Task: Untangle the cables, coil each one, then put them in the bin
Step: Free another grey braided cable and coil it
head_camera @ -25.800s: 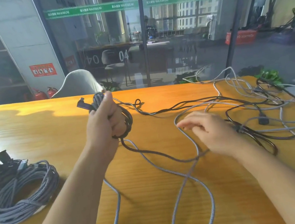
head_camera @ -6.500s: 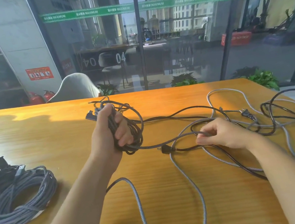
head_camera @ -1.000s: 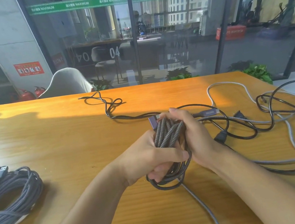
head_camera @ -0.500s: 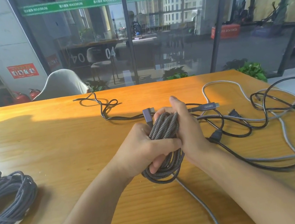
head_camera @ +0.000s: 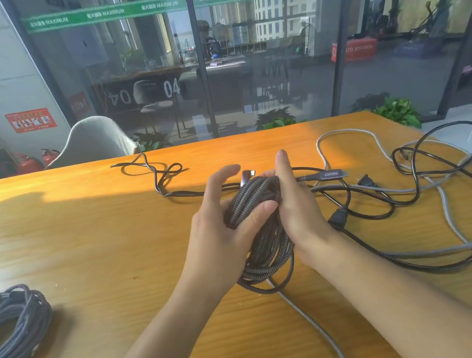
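Note:
A dark braided cable coil (head_camera: 262,235) is upright between both hands, just above the orange table (head_camera: 86,245). My left hand (head_camera: 221,235) holds it with the thumb across the front and the fingers lifted and spread above it. My right hand (head_camera: 296,203) presses flat against its right side, fingers straight up. Its angled plug (head_camera: 247,175) sticks out on top. The braided tail (head_camera: 326,333) runs down to the near edge. To the right lies a tangle of black power cable (head_camera: 446,176) and light grey cable (head_camera: 374,136).
A coiled grey cable bundle (head_camera: 9,326) lies at the left edge. A thin black cable (head_camera: 161,174) loops at the back of the table. A labelled connector (head_camera: 331,174) and a two-pin plug (head_camera: 365,181) lie right of my hands. A chair (head_camera: 93,141) stands behind.
My left fingers have lifted off the coil and spread, leaving the thumb across it. My right fingers have straightened. The coil stays between the hands.

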{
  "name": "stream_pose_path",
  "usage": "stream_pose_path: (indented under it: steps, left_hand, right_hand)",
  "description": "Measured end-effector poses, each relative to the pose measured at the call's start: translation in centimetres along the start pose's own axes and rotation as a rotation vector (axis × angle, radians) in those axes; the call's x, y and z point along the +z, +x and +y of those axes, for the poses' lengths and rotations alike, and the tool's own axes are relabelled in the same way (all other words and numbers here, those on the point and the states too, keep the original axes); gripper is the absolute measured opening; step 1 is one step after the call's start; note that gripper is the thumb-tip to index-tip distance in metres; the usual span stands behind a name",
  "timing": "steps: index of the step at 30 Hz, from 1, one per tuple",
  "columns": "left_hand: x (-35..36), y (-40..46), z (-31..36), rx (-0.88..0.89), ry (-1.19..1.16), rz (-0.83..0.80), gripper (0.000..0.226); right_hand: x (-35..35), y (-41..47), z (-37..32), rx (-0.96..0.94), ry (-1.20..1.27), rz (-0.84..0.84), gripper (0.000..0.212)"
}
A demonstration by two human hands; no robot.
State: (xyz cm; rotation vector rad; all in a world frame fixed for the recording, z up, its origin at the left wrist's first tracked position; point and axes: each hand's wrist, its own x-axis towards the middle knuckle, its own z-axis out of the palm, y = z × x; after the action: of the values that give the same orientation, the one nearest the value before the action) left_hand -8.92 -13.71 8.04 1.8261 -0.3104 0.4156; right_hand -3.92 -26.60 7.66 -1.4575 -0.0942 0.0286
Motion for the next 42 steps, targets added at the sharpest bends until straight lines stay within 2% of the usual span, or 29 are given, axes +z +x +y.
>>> stream_pose_path:
  steps: [4,6,8,14,19,23,26,28,30,33,36,39,42]
  left_hand:
    - [-0.3,0.6,-0.6,-0.034,-0.061,-0.01,0.039]
    - [-1.2,0.8,-1.3,-0.038,-0.096,-0.057,0.038]
    - [-1.7,0.7,-1.5,-0.036,-0.111,-0.078,0.038]
    - [-2.0,1.1,-1.9,-0.001,-0.14,-0.114,0.051]
    - [-1.3,0.9,-1.9,0.044,-0.11,-0.052,0.049]
    - [-0.2,0.4,-1.8,-0.018,-0.154,-0.014,0.042]
    - [0.3,0.4,-2.6,-0.097,-0.218,0.017,0.028]
    - [0.1,0.6,-3.1,-0.126,-0.25,0.043,0.027]
    - [-0.5,0.9,-3.2,-0.117,-0.24,0.082,0.026]
    - [-1.8,1.3,-3.2,-0.107,-0.312,0.157,0.022]
    - [-2.6,1.6,-2.8,-0.088,-0.354,0.203,0.022]
    - [-2.7,1.6,-2.3,-0.065,-0.382,0.193,0.022]
    - [-2.8,1.4,-2.2,-0.063,-0.391,0.175,0.024]
  right_hand:
    - [-0.9,-0.2,0.0,-0.159,-0.072,-0.158,0.068]
    - [-1.1,-0.3,0.1,-0.203,-0.105,-0.263,0.062]
    - [-1.0,-0.4,0.3,-0.218,-0.16,-0.29,0.054]
    - [-0.3,-0.5,0.7,-0.259,-0.021,-0.206,0.042]
    - [0.2,-0.1,1.0,-0.192,0.062,-0.103,0.031]
    - [-0.2,0.5,1.1,-0.079,0.236,-0.052,0.038]
    - [-0.5,0.9,1.8,-0.045,0.177,-0.099,0.048]
    - [-0.3,1.2,2.2,-0.062,0.073,-0.097,0.054]
    - [-0.3,1.7,2.4,-0.126,0.009,0.006,0.048]
    - [-2.2,2.5,1.2,-0.151,0.175,0.172,0.033]
    - [-4.2,3.0,0.2,-0.021,0.143,0.048,0.023]
    - [-4.0,2.7,-0.1,0.038,-0.131,-0.123,0.051]
    - [-3.2,2.5,0.2,-0.1,-0.282,-0.17,0.063]
